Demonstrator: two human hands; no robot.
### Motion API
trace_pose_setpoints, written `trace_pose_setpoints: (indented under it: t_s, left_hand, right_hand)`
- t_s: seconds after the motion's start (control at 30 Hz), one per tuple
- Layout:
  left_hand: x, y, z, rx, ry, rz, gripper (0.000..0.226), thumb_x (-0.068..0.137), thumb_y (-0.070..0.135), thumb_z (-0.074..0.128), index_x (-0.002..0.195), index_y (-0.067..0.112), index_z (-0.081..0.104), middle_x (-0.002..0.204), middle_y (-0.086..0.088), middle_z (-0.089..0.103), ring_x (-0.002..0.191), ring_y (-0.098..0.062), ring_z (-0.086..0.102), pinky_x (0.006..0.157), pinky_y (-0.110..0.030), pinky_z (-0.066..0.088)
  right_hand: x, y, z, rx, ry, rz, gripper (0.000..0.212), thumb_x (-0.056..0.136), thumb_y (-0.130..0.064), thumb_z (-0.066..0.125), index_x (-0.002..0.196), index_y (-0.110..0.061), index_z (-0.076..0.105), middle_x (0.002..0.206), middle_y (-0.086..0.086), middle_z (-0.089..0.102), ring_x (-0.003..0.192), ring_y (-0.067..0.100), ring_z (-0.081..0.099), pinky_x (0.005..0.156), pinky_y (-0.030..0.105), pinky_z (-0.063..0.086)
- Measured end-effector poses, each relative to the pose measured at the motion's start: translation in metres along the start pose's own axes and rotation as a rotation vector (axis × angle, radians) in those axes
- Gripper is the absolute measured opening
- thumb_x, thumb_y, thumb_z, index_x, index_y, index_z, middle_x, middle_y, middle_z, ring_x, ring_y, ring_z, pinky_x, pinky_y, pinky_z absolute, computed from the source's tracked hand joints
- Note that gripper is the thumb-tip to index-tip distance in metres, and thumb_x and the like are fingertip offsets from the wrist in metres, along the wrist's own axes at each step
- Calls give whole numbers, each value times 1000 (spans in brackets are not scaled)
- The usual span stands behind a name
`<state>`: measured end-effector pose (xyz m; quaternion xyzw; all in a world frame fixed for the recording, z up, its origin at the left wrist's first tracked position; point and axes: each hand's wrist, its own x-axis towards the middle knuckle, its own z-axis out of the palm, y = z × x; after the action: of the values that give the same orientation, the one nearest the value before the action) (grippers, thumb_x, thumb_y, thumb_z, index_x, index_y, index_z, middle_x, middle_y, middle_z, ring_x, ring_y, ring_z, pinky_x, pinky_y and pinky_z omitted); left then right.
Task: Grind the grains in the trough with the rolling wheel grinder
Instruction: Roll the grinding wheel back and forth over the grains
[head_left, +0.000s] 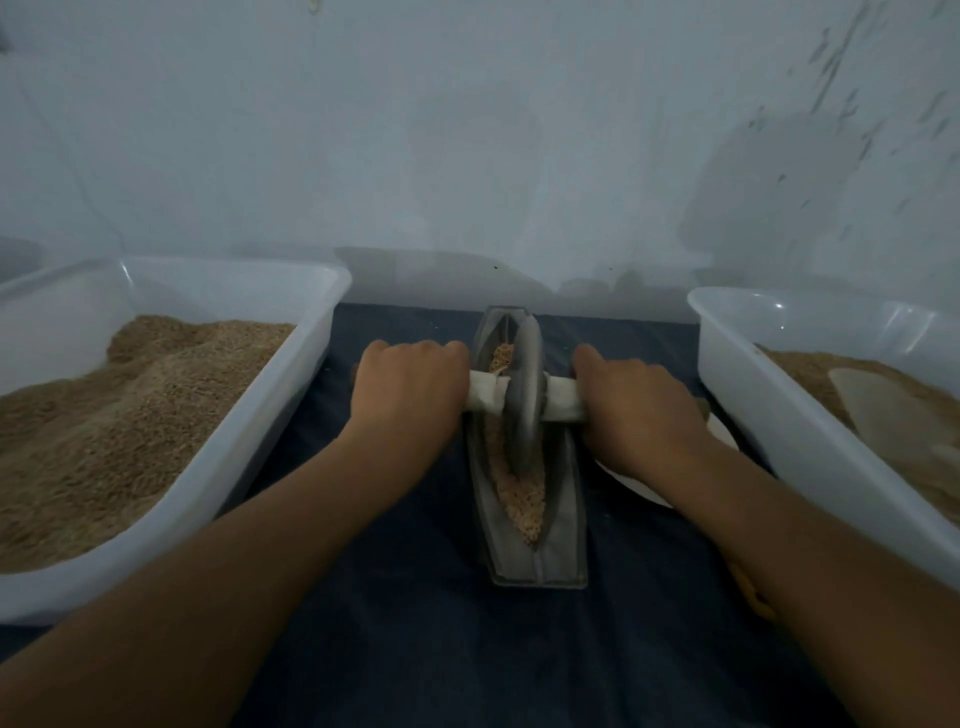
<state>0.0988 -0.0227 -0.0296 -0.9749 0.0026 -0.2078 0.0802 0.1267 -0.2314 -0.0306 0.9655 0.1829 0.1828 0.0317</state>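
Our left hand (410, 384) and right hand (636, 402) grip the wheel grinder (524, 387) axle over the grain-filled trough (530, 519), mid-cloth (415, 623), between two grain tubs (291, 384) against a pale wall (467, 130).

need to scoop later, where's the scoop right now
In the head view the scoop lies on the grain inside the right tub, just right of the right hand on the grinder handle.
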Motion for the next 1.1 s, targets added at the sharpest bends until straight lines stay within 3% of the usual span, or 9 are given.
trace_pose_setpoints:
  t_s: [0.17,0.27,0.33,0.47,0.57,0.77,0.93,1.03,1.1]
  left_hand:
    - [27,0,13,11,32,1,19,89,18,61,93,22,43,85,1,56,77,-22,58,72,-35,31]
    - [45,2,16,30,73,-8,15,91,17,60,90,22,46,76,3,49,71,-21,53,71,-35,29]
    - [54,0,18,33,67,-9,8,92,17,60,95,22,55,83,2,61,76,-21,59,71,-34,33]
    - [56,-3,21,14,38,-21,14,90,15,59,103,19,54,95,-2,65,87,-25,64,75,-37,36]
    - [47,-4,24,1,53,-25,17,88,13,60,100,18,49,93,-3,61,83,-25,61,73,-36,34]
    - [19,-4,12,-1,53,15,27,85,15,64,99,20,41,99,-3,60,88,-25,60,74,-35,30]
    - [-16,0,-6,23,34,36,35,84,18,65,108,19,40,109,-4,57,98,-26,58,77,-36,31]
    - [-32,2,-17,26,23,48,36,85,21,65,108,19,38,110,-4,55,100,-25,56,79,-35,32]
    - [-41,3,-23,55,50,59,35,86,23,65,108,19,37,109,-3,54,99,-23,56,79,-34,32]
  right_hand:
    - [40,9,7,92,-102,-6,42,81,-23,72,111,-20,42,92,7,60,74,26,52,58,35,39]
    - [57,15,9,134,-189,17,56,79,-24,75,126,-21,43,108,11,63,93,32,59,69,39,48]
    - [67,15,10,130,-207,16,62,78,-24,75,130,-21,43,113,11,62,98,32,60,72,39,50]
    - [74,12,7,95,-149,11,54,76,-27,75,123,-21,49,108,8,63,91,29,59,64,34,41]
    - [66,8,3,28,-123,13,32,77,-27,73,103,-23,55,98,4,62,79,25,53,63,32,36]
    - [27,-1,0,-16,-37,29,12,83,-19,65,90,-19,55,68,-4,36,61,18,38,52,28,24]
    - [-10,-6,-7,-50,14,-4,21,87,-18,64,92,-22,44,88,-1,59,67,18,39,50,30,21]
    - [-27,-8,-15,-131,27,-48,19,89,-21,62,99,-21,45,97,-2,63,74,19,53,47,29,11]
    - [-35,-7,-21,-145,28,-73,21,89,-25,63,104,-20,48,100,-2,63,82,19,61,49,30,18]
